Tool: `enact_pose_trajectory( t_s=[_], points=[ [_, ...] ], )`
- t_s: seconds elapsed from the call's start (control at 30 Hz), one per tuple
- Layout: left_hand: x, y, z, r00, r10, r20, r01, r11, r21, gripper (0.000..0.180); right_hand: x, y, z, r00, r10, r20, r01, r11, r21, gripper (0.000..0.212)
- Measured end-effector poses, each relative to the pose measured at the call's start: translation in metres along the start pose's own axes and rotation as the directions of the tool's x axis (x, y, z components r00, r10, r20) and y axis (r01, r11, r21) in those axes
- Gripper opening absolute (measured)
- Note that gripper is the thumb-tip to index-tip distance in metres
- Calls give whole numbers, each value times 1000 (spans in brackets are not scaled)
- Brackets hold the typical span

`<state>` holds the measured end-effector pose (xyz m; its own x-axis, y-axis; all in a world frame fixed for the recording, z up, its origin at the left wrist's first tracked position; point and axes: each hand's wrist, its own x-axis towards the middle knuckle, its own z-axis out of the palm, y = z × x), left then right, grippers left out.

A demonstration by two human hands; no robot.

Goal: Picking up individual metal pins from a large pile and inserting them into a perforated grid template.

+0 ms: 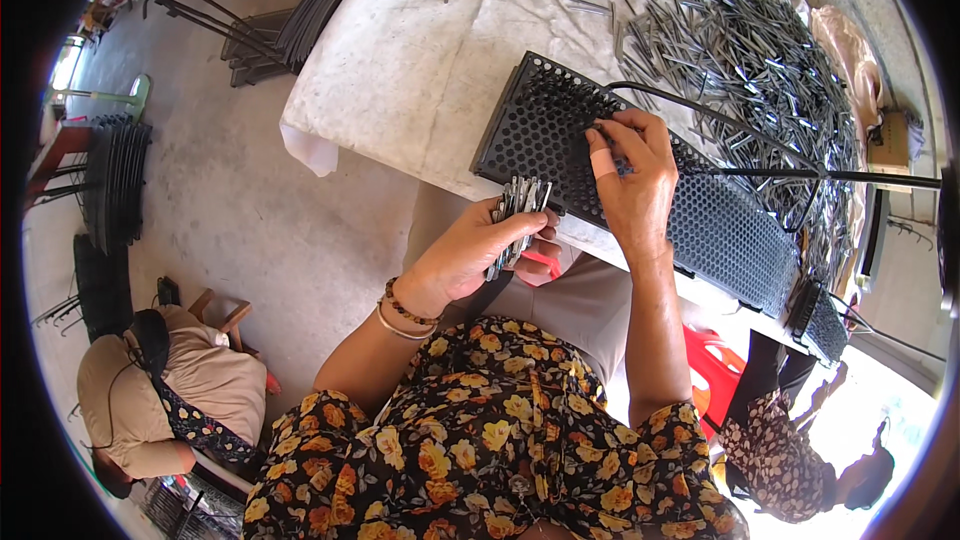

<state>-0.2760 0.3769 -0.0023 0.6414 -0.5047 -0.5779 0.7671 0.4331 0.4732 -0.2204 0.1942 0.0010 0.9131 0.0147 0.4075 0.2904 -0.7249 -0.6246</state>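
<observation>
My left hand (478, 252) is closed around a bundle of slim black and silvery sticks (520, 208), held upright just off the near edge of a perforated black board (640, 202). A beaded bracelet and a pale bangle circle that wrist. My right hand (635, 165) is over the board, its thumb and fingers drawn together at the holes; whatever they pinch is too small to make out. A pinkish wrap covers part of a finger on this hand. Several holes near the board's far left part look filled, in a darker patch by my fingertips.
A large heap of similar sticks (740, 60) spreads over the white-covered table (400, 70). A black metal rod frame (770, 172) crosses above the board. Stacked black panels (310, 25) stand at the left. Two other people sit nearby, lower left and lower right, by a red stool (712, 370).
</observation>
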Motion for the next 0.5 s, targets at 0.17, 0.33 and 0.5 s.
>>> enact_pose_trajectory(
  t_s=[0.17, 0.33, 0.5],
  points=[
    [1, 0, -3, 1000, -18, -3, 18, 1000, -17, 24, 4, -13, -9, 996, 75, 51, -76, 997, 14, 15],
    [-4, -2, 1, 997, 76, -18, -76, 997, 13, 24, -5, -24, -24, 975, 161, 152, -181, 975, 131, 18],
    [-4, -3, 11, 992, 102, 68, -108, 989, 96, 25, -24, -27, -23, 815, 336, 473, -522, 781, 344, 21]
  ],
)
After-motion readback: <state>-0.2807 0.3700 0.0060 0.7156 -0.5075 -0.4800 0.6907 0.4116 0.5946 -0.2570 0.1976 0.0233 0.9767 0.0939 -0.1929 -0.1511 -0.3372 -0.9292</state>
